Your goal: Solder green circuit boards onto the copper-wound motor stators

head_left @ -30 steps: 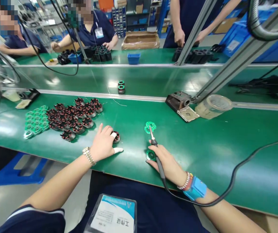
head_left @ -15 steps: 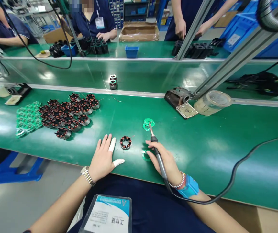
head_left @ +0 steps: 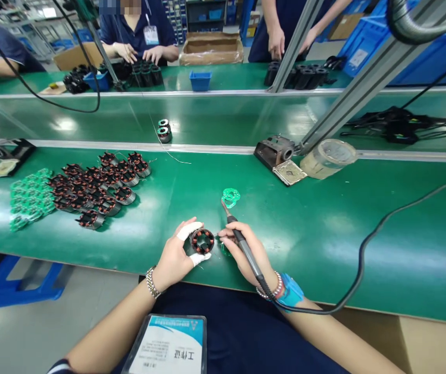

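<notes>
Stator (head_left: 202, 241) in left hand (head_left: 174, 254), soldering iron (head_left: 251, 262)

Overhead glare streaks the green bench (head_left: 316, 244), edges warped.

**Our factory line: green benches under bright overhead light**

We look across a green workbench (head_left: 324, 249) edged with a metal rail (head_left: 413, 156), then over a second green bench (head_left: 223, 117) to a third (head_left: 223, 78) beyond it, with aluminium frame posts (head_left: 378, 88) slanting up at the right. Overhead light leaves pale glare patches (head_left: 63, 124) on the glossy tops. Farther back we see blue plastic crates (head_left: 366, 47), a plastic-lined cardboard box (head_left: 211, 49) and shelving (head_left: 203, 15) stacked with blue bins. A blue plastic stand (head_left: 16, 285) rests on the pale grey floor (head_left: 8, 337) at lower left.
</notes>
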A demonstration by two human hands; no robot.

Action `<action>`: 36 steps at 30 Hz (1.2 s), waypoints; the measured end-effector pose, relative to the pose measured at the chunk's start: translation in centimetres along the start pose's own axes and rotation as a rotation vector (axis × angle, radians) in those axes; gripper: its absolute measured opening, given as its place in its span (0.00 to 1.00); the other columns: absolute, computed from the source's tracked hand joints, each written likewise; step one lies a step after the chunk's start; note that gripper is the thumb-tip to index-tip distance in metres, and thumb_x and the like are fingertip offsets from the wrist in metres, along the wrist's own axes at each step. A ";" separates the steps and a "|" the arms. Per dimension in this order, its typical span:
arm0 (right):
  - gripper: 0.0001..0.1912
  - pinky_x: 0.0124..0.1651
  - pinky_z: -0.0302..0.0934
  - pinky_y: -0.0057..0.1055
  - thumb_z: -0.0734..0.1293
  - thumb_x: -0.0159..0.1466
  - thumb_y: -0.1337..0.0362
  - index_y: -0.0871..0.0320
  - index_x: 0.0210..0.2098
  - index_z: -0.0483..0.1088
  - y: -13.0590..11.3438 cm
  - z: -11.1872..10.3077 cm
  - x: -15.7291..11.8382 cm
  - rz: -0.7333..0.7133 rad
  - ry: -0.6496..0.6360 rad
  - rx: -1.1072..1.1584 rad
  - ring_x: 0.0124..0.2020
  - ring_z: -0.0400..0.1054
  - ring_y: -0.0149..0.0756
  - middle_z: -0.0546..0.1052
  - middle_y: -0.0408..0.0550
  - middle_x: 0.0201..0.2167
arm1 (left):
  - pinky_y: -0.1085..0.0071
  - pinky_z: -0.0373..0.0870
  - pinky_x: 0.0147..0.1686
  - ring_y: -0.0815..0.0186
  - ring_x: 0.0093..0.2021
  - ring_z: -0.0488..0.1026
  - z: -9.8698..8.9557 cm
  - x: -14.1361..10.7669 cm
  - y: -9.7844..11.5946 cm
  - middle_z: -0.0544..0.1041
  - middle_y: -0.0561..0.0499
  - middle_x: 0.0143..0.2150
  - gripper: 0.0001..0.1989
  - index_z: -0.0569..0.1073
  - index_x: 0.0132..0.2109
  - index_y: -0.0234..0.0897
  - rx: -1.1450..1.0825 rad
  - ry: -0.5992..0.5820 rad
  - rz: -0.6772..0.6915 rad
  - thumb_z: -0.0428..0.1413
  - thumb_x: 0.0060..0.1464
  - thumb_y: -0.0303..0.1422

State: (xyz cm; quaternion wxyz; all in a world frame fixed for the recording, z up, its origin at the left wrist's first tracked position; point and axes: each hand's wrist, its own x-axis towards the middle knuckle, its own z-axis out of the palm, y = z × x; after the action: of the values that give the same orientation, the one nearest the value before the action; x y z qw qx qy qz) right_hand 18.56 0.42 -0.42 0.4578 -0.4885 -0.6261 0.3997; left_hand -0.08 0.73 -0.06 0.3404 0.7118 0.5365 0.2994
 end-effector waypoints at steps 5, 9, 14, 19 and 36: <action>0.13 0.35 0.66 0.29 0.62 0.58 0.66 0.54 0.43 0.60 -0.6 0.0 -0.1 0.018 0.058 0.073 0.28 0.69 0.31 0.72 0.42 0.27 | 0.56 0.63 0.54 0.56 0.55 0.65 0.3 -0.8 0.7 0.70 0.43 0.52 0.27 0.63 0.51 0.41 -0.037 -0.049 0.027 0.61 0.42 0.35; 0.14 0.34 0.65 0.28 0.62 0.57 0.70 0.53 0.42 0.61 -0.5 -0.2 -0.3 -0.106 0.065 -0.059 0.25 0.67 0.29 0.69 0.39 0.25 | 0.57 0.65 0.51 0.58 0.50 0.68 0.1 -0.7 0.9 0.72 0.44 0.48 0.25 0.64 0.50 0.40 0.053 -0.035 0.156 0.60 0.44 0.35; 0.12 0.33 0.65 0.29 0.59 0.58 0.72 0.54 0.41 0.63 -0.1 -0.2 -0.9 -0.273 -0.008 -0.297 0.27 0.67 0.32 0.69 0.43 0.26 | 0.54 0.61 0.53 0.59 0.47 0.69 0.0 -0.6 1.4 0.72 0.46 0.44 0.22 0.65 0.49 0.41 0.188 -0.059 0.298 0.57 0.44 0.28; 0.11 0.34 0.65 0.29 0.60 0.59 0.71 0.55 0.41 0.63 0.3 -1.0 -1.5 -0.270 -0.036 -0.299 0.29 0.68 0.33 0.71 0.45 0.28 | 0.68 0.71 0.39 0.65 0.40 0.71 -0.3 -0.3 1.4 0.70 0.47 0.44 0.21 0.66 0.48 0.42 0.083 -0.187 0.198 0.52 0.44 0.22; 0.06 0.32 0.64 0.25 0.62 0.60 0.72 0.56 0.36 0.66 0.6 -4.2 -3.2 -0.193 0.024 -0.239 0.26 0.69 0.29 0.74 0.43 0.25 | 0.72 0.69 0.34 0.69 0.37 0.68 -0.3 0.9 1.2 0.64 0.47 0.44 0.23 0.67 0.46 0.38 -0.150 -0.263 0.195 0.50 0.40 0.17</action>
State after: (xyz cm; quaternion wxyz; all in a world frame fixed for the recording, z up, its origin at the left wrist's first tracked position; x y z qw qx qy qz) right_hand 23.08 -2.35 -0.47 0.4401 -0.4818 -0.7077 0.2708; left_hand 0.62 1.37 1.15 0.4290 0.7663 0.3918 0.2743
